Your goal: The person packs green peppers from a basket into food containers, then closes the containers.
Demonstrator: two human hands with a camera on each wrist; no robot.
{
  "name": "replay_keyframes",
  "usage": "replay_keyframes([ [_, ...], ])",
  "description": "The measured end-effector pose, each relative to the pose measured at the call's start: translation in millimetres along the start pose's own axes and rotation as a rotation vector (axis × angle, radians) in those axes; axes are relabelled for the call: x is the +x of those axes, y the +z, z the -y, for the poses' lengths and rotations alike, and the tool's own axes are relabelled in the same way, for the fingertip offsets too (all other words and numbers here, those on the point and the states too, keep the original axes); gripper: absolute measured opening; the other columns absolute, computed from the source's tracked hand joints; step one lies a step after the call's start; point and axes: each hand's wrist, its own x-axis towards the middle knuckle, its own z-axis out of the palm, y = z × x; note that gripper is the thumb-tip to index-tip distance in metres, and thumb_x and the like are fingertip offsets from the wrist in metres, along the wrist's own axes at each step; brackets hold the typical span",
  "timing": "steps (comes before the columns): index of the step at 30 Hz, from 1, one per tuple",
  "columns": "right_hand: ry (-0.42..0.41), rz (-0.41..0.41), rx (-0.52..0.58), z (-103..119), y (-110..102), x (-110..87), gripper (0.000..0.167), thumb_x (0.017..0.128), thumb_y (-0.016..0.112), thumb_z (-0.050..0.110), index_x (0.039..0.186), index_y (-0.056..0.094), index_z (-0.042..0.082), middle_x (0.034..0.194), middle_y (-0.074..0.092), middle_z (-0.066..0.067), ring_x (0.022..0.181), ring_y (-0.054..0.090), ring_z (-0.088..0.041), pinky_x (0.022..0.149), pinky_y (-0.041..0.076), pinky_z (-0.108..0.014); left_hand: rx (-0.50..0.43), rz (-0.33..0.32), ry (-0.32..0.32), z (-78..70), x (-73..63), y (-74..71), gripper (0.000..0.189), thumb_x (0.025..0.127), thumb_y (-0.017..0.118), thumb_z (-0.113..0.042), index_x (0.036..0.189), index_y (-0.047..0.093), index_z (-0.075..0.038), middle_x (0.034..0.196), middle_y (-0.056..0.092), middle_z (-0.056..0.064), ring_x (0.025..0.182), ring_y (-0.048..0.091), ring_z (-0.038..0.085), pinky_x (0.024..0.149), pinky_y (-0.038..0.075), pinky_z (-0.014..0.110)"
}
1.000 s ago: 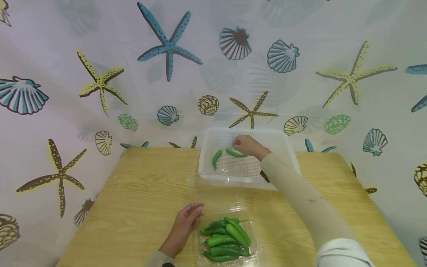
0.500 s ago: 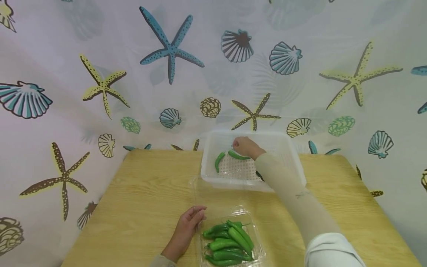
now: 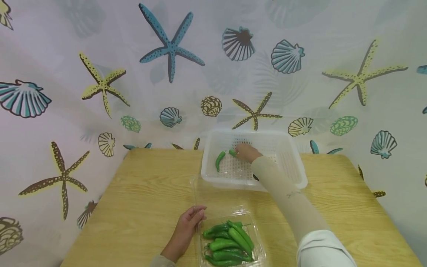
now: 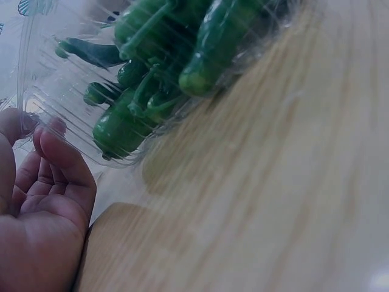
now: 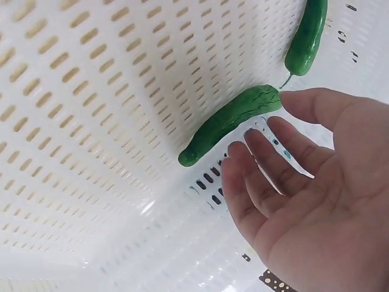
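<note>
My left hand (image 3: 186, 227) pinches the left edge of a clear plastic clamshell box (image 3: 259, 237) between thumb and fingers. Several green chili peppers (image 3: 227, 244) lie heaped in that box. Farther off, my right hand (image 3: 247, 152) reaches down inside a white perforated basket (image 3: 289, 163). In the right wrist view its fingers are loosely bent, and the thumb tip is at the end of a green chili pepper (image 5: 228, 125) lying on the basket floor. A second chili pepper (image 5: 307, 39), left of the hand in the head view, lies in the basket untouched.
The box's clear lid (image 3: 217, 191) is folded back toward the basket. Both containers stand on a wood-grain table (image 3: 150, 185). Behind and at the sides hangs a curtain (image 3: 197, 81) printed with shells and starfish.
My right hand has come down in the basket and now covers part of the chili pepper that showed below it before. The left hand stays at the box edge.
</note>
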Motion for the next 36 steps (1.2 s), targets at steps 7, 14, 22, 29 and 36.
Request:
replay_keyframes([
  [7, 0.061, 0.02, -0.018, -8.1, 5.1, 7.1, 0.036, 0.095, 0.051, 0.033, 0.119, 0.058, 0.008, 0.118, 0.057, -0.011, 0.109, 0.051, -0.028, 0.094, 0.038, -0.047, -0.031, 0.025, -0.007, -8.4, -4.4, 0.0, 0.045, 0.094, 0.056, -0.031, 0.125, 0.051, 0.001, 0.1, 0.058, 0.012, 0.083, 0.051, 0.014, 0.064, 0.043, 0.02],
  [14, 0.079, 0.072, -0.032, -27.6, 10.1, 18.9, 0.031, 0.092, 0.056, 0.028, 0.109, 0.064, 0.004, 0.105, 0.062, -0.011, 0.094, 0.057, -0.024, 0.088, 0.043, -0.045, -0.017, 0.044, -0.008, -22.4, -12.9, 4.4, 0.045, 0.095, 0.054, -0.029, 0.126, 0.05, 0.003, 0.098, 0.058, 0.009, 0.083, 0.051, 0.015, 0.063, 0.042, 0.02],
  [22, 0.109, 0.104, 0.026, -32.8, 11.0, 20.4, 0.022, 0.081, 0.064, 0.016, 0.101, 0.066, 0.007, 0.09, 0.062, -0.006, 0.081, 0.055, -0.022, 0.078, 0.046, -0.04, -0.022, 0.034, -0.009, -24.3, -13.8, 5.3, 0.045, 0.095, 0.054, -0.029, 0.126, 0.049, 0.003, 0.098, 0.058, 0.011, 0.086, 0.052, 0.016, 0.065, 0.042, 0.02],
  [29, 0.132, 0.145, -0.001, -28.3, 9.5, 13.1, 0.011, 0.077, 0.064, 0.011, 0.088, 0.066, 0.008, 0.078, 0.059, -0.004, 0.072, 0.052, -0.019, 0.069, 0.045, -0.035, -0.028, 0.042, -0.013, -23.0, -14.0, 6.0, 0.046, 0.095, 0.054, -0.029, 0.126, 0.048, 0.004, 0.095, 0.058, 0.007, 0.079, 0.05, 0.013, 0.061, 0.041, 0.02],
  [36, 0.158, 0.158, 0.017, -26.2, 10.3, 13.4, 0.014, 0.078, 0.064, 0.013, 0.068, 0.055, 0.012, 0.066, 0.055, -0.003, 0.06, 0.049, -0.017, 0.059, 0.042, -0.032, -0.034, 0.035, -0.016, -22.4, -13.0, 5.8, 0.047, 0.094, 0.056, -0.03, 0.126, 0.049, 0.004, 0.097, 0.058, 0.008, 0.086, 0.052, 0.016, 0.066, 0.043, 0.02],
])
